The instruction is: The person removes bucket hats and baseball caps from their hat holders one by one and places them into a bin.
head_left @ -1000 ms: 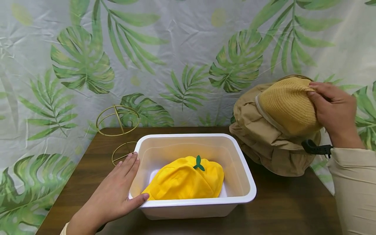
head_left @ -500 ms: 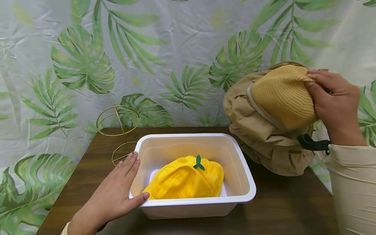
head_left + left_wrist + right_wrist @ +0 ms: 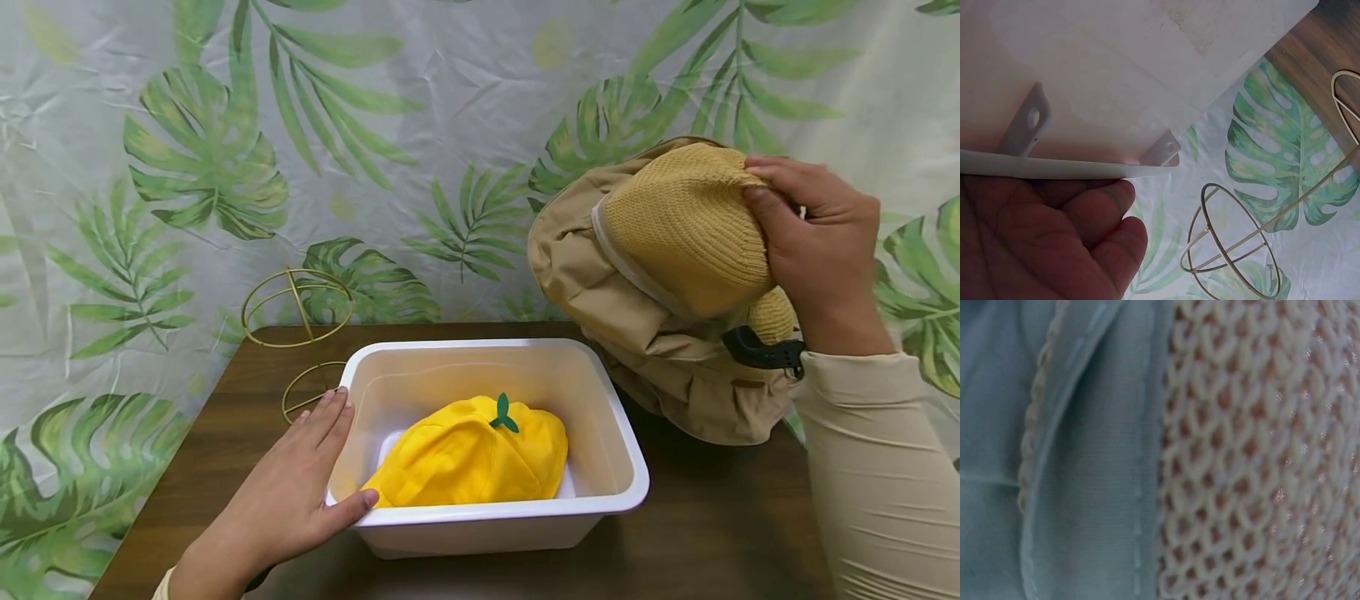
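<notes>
A white plastic tub point(image 3: 630, 467) stands on the wooden table with a bright yellow cap point(image 3: 465, 467) inside, a green sprout on its crown. My left hand point(image 3: 281, 492) rests on the tub's left rim, fingers extended along it and thumb on the front edge. The left wrist view shows those fingers against the rim point(image 3: 1085, 167). Up at the right, my right hand point(image 3: 821, 229) pinches the top of a sun hat's mustard knit crown point(image 3: 682, 221). Its wide tan brim point(image 3: 570, 242) hangs tilted. Knit stitches and fabric fill the right wrist view.
Under the held hat is another tan hat point(image 3: 720, 408), with a bit of knit crown point(image 3: 772, 315) showing. Behind the tub's left side stands a gold wire rack point(image 3: 296, 292). A leaf-printed cloth point(image 3: 465, 108) hangs behind the table.
My right hand has lifted the sun hat and carried it left, uncovering part of the knit crown beneath. The left hand and tub have stayed in place.
</notes>
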Demonstrator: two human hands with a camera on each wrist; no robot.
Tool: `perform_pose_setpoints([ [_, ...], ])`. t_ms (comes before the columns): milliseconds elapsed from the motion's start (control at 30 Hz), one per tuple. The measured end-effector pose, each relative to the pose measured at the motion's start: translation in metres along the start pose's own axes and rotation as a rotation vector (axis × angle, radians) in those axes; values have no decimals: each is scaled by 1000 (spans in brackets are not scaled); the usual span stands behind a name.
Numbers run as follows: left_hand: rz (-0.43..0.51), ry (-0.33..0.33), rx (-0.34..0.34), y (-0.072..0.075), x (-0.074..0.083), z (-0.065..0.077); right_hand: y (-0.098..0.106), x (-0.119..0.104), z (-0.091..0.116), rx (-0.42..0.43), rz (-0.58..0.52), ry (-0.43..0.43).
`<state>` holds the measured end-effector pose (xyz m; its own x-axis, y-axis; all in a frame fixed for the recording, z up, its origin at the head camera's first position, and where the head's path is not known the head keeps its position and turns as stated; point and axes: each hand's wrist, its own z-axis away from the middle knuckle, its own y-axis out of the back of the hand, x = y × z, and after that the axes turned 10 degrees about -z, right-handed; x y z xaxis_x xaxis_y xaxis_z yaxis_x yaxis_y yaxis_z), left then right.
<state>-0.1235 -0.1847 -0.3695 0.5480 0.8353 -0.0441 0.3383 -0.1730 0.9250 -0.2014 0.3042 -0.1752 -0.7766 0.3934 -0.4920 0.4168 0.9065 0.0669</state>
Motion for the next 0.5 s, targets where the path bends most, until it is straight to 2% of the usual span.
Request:
perform_pose_setpoints([
  [133, 0, 3, -3, 0, 0, 0, -11, -3, -2, 5, -9, 36],
  [300, -2, 4, -5, 1, 1, 0, -23, -3, -3, -21, -65, 77],
  [500, -3, 2, 2, 2, 0, 0, -44, -15, 0, -52, -143, 97],
])
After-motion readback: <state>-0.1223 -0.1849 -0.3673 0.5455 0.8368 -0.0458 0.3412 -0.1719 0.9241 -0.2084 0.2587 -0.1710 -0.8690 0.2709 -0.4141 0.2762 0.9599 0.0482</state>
